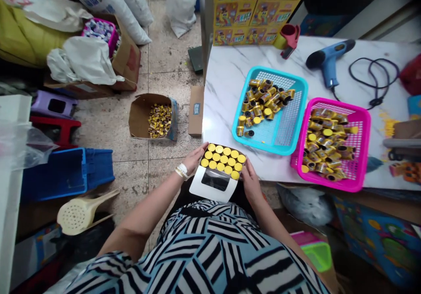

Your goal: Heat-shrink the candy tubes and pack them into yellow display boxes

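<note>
Around you, a speckled terrazzo floor [167, 57] with dark joints runs beneath bulging white sacks [131, 5], a blue plastic crate [66, 173], a lilac stool [54, 103] and a red stool [57, 129]; ahead and to your right stands a white marble-effect worktop [237, 66], backed by stacked yellow printed cartons [256, 9], with a colourful printed board [378, 241] below its front edge, all under even indoor light
</note>
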Action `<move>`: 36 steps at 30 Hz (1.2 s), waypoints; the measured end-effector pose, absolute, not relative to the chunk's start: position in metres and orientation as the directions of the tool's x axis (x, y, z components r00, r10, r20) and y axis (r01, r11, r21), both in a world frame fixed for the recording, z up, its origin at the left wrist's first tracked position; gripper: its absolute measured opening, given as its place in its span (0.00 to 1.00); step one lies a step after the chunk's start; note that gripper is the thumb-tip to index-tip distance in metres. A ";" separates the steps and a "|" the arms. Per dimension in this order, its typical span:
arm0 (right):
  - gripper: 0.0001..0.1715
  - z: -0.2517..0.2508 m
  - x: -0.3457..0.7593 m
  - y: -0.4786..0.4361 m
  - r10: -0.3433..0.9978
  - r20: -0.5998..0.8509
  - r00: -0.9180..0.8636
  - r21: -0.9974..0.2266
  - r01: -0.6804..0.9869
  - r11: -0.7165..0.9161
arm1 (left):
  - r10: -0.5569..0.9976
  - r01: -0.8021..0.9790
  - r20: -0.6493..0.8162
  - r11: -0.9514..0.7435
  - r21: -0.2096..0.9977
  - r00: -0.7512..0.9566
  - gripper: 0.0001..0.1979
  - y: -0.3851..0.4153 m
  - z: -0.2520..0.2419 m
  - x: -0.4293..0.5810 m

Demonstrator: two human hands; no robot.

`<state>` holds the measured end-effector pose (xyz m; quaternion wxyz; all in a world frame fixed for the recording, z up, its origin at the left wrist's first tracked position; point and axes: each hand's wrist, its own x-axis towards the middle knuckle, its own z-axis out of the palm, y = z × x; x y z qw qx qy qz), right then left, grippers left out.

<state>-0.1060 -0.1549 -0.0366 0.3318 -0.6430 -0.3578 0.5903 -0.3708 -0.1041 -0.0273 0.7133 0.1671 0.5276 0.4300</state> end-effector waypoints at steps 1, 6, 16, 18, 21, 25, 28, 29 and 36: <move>0.41 -0.037 -0.108 -0.154 0.851 -0.522 0.060 -0.850 0.039 -0.525 | 0.786 -0.474 -0.610 0.576 0.666 0.098 0.30 -0.104 -0.029 -0.361; 0.43 -0.037 -0.114 -0.150 0.832 -0.549 0.081 -0.829 0.078 -0.555 | 0.808 -0.424 -0.586 0.553 0.717 0.061 0.32 -0.106 -0.033 -0.349; 0.43 -0.027 -0.122 -0.146 0.901 -0.428 0.071 -0.862 0.269 -0.431 | 0.929 0.108 -0.365 0.370 0.923 -0.063 0.29 -0.099 -0.019 -0.343; 0.43 -0.030 -0.119 -0.145 0.912 -0.406 0.054 -0.880 0.247 -0.407 | 0.941 0.137 -0.332 0.338 0.931 -0.069 0.29 -0.102 -0.020 -0.343; 0.42 -0.037 -0.115 -0.147 0.935 -0.352 0.043 -0.910 0.220 -0.352 | 0.937 0.115 -0.340 0.348 0.930 -0.083 0.29 -0.103 -0.027 -0.347; 0.40 -0.041 -0.115 -0.148 0.964 -0.257 0.070 -0.921 0.285 -0.266 | 0.941 0.213 -0.333 0.338 0.917 -0.061 0.31 -0.102 -0.036 -0.352; 0.38 -0.037 -0.119 -0.149 0.986 -0.132 0.106 -0.895 0.414 -0.165 | 0.956 0.373 -0.278 0.292 0.881 -0.092 0.33 -0.103 -0.038 -0.356; 0.36 -0.036 -0.121 -0.149 0.988 -0.071 0.137 -0.874 0.469 -0.127 | 0.967 0.418 -0.221 0.255 0.872 -0.130 0.32 -0.104 -0.038 -0.358; 0.12 -0.030 -0.134 -0.155 0.942 0.216 0.258 -0.728 0.685 -0.021 | 0.912 0.686 0.356 -0.391 0.614 0.202 0.07 -0.118 -0.021 -0.390</move>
